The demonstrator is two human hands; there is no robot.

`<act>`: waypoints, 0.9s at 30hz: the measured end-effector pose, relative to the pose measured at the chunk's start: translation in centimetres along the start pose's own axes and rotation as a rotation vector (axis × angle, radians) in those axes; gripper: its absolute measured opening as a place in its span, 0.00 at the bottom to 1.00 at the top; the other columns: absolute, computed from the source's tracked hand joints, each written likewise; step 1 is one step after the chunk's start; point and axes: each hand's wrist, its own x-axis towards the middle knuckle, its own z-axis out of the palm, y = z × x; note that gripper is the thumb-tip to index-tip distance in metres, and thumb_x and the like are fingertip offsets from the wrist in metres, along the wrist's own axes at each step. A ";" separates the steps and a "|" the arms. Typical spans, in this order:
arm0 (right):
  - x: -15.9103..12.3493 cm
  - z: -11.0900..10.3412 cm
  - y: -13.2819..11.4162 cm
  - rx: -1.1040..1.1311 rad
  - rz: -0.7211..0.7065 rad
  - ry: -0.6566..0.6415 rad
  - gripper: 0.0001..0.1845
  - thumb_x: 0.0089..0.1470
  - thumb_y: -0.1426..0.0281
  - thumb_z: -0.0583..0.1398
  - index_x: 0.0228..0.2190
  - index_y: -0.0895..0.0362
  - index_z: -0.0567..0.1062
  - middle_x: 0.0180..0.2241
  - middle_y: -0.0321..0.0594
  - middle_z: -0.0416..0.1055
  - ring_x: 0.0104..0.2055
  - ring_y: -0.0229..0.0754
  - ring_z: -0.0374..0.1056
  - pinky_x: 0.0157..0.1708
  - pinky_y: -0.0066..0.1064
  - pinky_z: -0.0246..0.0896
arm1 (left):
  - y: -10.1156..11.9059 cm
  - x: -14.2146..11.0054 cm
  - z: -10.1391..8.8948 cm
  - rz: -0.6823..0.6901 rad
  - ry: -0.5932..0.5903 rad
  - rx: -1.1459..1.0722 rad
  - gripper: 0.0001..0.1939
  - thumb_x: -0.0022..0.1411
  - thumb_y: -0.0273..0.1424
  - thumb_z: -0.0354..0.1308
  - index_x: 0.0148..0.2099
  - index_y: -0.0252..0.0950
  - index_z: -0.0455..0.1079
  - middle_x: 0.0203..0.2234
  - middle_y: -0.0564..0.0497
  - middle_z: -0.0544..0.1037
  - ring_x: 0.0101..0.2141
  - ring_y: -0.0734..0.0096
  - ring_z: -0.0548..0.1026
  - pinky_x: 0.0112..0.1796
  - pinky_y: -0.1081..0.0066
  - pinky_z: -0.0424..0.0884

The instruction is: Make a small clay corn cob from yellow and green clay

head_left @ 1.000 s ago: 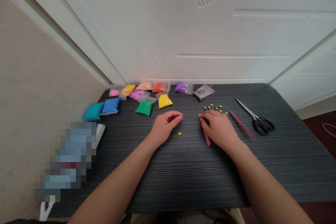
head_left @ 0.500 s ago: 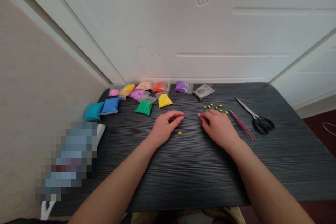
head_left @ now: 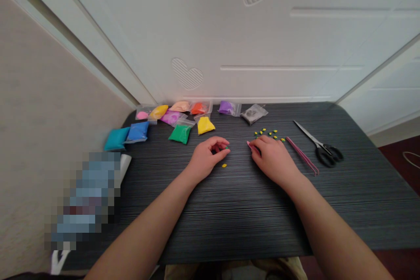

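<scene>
My left hand (head_left: pixel 207 160) is closed in a loose pinch, with a tiny green clay piece (head_left: pixel 227 147) at its fingertips. Just below those fingertips a small yellow clay piece (head_left: pixel 224 166) lies on the dark table (head_left: pixel 229 223). My right hand (head_left: pixel 274 158) rests to the right, its fingers closed around a pink tool (head_left: pixel 249 144). Only the tool's flat tip shows; the rest is hidden under the hand. Beyond the right hand sit several small yellow-and-green clay pieces (head_left: pixel 270 134).
Pink tweezers (head_left: pixel 302 155) and black-handled scissors (head_left: pixel 320 146) lie on the right. Along the back are bags of coloured clay, among them green (head_left: pixel 180 133), yellow (head_left: pixel 205 125), purple (head_left: pixel 226 108) and grey (head_left: pixel 254 114). Blue bags (head_left: pixel 138 131) and a blurred-out package (head_left: pixel 87 197) are at left.
My left thumb and index finger have parted slightly around the green clay piece. The right hand and the pink tool stay nearly in place.
</scene>
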 end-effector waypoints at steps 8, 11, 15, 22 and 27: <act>-0.1 -0.1 -0.1 -0.007 -0.001 -0.003 0.14 0.56 0.67 0.47 0.38 0.53 0.70 0.37 0.41 0.68 0.41 0.42 0.63 0.40 0.33 0.51 | 0.2 -0.1 -0.1 -0.011 0.010 0.034 0.11 0.52 0.38 0.56 0.35 0.36 0.69 0.27 0.52 0.73 0.29 0.73 0.70 0.32 0.73 0.65; -0.1 -0.1 -0.1 -0.006 -0.005 0.002 0.14 0.56 0.67 0.47 0.38 0.53 0.70 0.37 0.40 0.68 0.41 0.42 0.63 0.40 0.33 0.51 | 0.6 -0.2 -0.2 0.007 0.015 0.085 0.13 0.55 0.39 0.52 0.36 0.37 0.70 0.31 0.51 0.75 0.34 0.71 0.71 0.37 0.72 0.65; 0.0 0.0 -0.1 -0.002 -0.002 0.005 0.14 0.56 0.67 0.47 0.38 0.53 0.70 0.38 0.40 0.68 0.42 0.42 0.62 0.40 0.33 0.51 | 0.8 -0.2 -0.3 0.034 0.001 0.122 0.14 0.58 0.40 0.48 0.34 0.36 0.70 0.30 0.51 0.75 0.34 0.70 0.71 0.38 0.71 0.64; -0.1 0.0 -0.1 0.006 0.001 0.001 0.14 0.56 0.66 0.47 0.39 0.53 0.70 0.38 0.41 0.68 0.42 0.42 0.62 0.41 0.33 0.51 | 0.8 -0.1 0.2 0.163 0.042 0.285 0.09 0.52 0.37 0.56 0.32 0.37 0.69 0.30 0.52 0.72 0.35 0.70 0.68 0.39 0.69 0.64; -0.2 -0.2 -0.1 0.010 0.003 -0.013 0.14 0.56 0.66 0.47 0.40 0.53 0.69 0.39 0.41 0.68 0.42 0.42 0.62 0.42 0.33 0.51 | 1.2 -0.1 0.6 0.278 -0.001 0.387 0.08 0.54 0.36 0.54 0.33 0.39 0.72 0.35 0.51 0.73 0.41 0.67 0.66 0.46 0.65 0.60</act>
